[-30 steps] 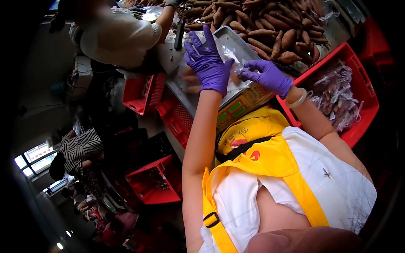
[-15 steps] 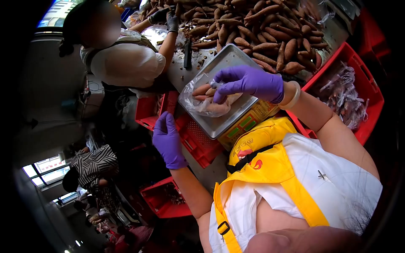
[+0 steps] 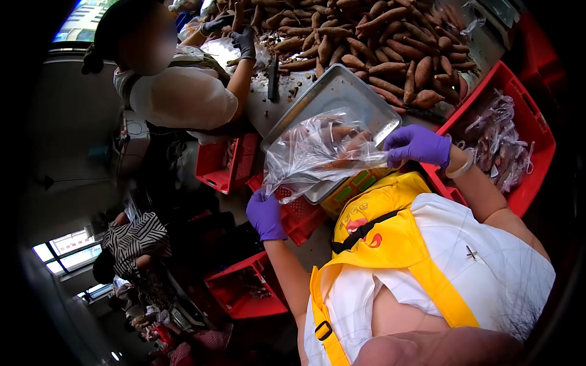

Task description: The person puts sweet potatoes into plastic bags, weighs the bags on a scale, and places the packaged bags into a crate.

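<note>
A clear plastic bag (image 3: pixel 305 149) with several sweet potatoes (image 3: pixel 357 141) in it rests on the metal tray of a weighing scale (image 3: pixel 342 79). My left hand (image 3: pixel 267 215), in a purple glove, pinches one upper corner of the bag at its near left. On the other side, my right hand (image 3: pixel 418 146), also gloved in purple, grips the opposite corner. Between the two hands the bag's mouth is stretched wide and flat. Part of the scale's yellow body with its green displays shows beneath the bag.
A big heap of sweet potatoes (image 3: pixel 390 46) covers the table behind the scale. At right, a red crate (image 3: pixel 540 143) holds bagged sweet potatoes. More red crates (image 3: pixel 210 177) stand at left and below. Across the table, a person in dark gloves handles a sweet potato; a black-handled tool (image 3: pixel 273 79) lies nearby.
My right hand has moved from over the bag to the right and now holds a corner. My left hand shifted right and took the other corner. The bag's mouth is pulled out towards me.
</note>
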Action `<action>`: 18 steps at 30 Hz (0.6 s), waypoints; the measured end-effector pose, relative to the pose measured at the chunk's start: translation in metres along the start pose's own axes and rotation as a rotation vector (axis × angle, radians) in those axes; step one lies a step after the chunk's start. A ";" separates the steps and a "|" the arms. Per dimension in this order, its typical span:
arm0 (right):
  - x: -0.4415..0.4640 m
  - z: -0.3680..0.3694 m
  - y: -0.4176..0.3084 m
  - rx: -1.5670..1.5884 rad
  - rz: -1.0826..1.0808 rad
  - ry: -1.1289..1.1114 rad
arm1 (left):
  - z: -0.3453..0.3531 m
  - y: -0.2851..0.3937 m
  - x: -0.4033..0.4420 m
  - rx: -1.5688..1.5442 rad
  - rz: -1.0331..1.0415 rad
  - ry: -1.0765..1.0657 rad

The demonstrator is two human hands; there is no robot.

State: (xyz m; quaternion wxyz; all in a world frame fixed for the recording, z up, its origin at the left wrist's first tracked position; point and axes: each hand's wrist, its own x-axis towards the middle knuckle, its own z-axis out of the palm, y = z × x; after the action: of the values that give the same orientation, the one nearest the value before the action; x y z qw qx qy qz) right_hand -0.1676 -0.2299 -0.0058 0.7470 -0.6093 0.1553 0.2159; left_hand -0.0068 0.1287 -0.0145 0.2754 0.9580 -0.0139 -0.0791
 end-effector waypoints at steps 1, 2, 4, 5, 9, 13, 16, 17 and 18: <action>-0.002 0.001 0.007 -0.034 0.113 -0.045 | -0.001 0.000 -0.002 -0.551 0.007 -0.095; -0.005 0.010 -0.003 -0.073 0.105 -0.161 | -0.015 0.025 -0.008 -0.723 0.079 -0.233; -0.006 0.026 -0.036 0.109 0.025 -0.251 | -0.043 0.079 -0.016 -1.147 0.235 -0.521; -0.003 0.036 -0.049 0.290 -0.054 -0.346 | -0.048 0.096 -0.016 -1.395 0.323 -0.672; 0.025 0.059 -0.096 0.696 -0.518 -0.414 | -0.056 0.147 -0.033 -1.203 0.517 -0.586; 0.072 0.054 -0.078 -0.077 -1.014 -0.016 | -0.052 0.135 -0.023 -1.122 0.433 -0.451; 0.089 0.062 -0.077 0.051 -0.975 0.013 | -0.037 0.113 -0.007 -1.064 0.201 -0.554; 0.086 0.067 -0.081 0.341 -0.745 -0.105 | -0.037 0.117 -0.005 -1.065 0.202 -0.551; 0.078 0.066 -0.086 0.399 -0.708 -0.099 | -0.037 0.121 -0.002 -1.043 0.239 -0.546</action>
State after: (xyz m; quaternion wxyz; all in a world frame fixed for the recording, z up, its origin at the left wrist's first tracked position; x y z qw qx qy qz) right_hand -0.0587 -0.1693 0.0422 0.8853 -0.4570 -0.0614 -0.0598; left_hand -0.0009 0.0458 0.0808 0.7027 0.6332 -0.1510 -0.2873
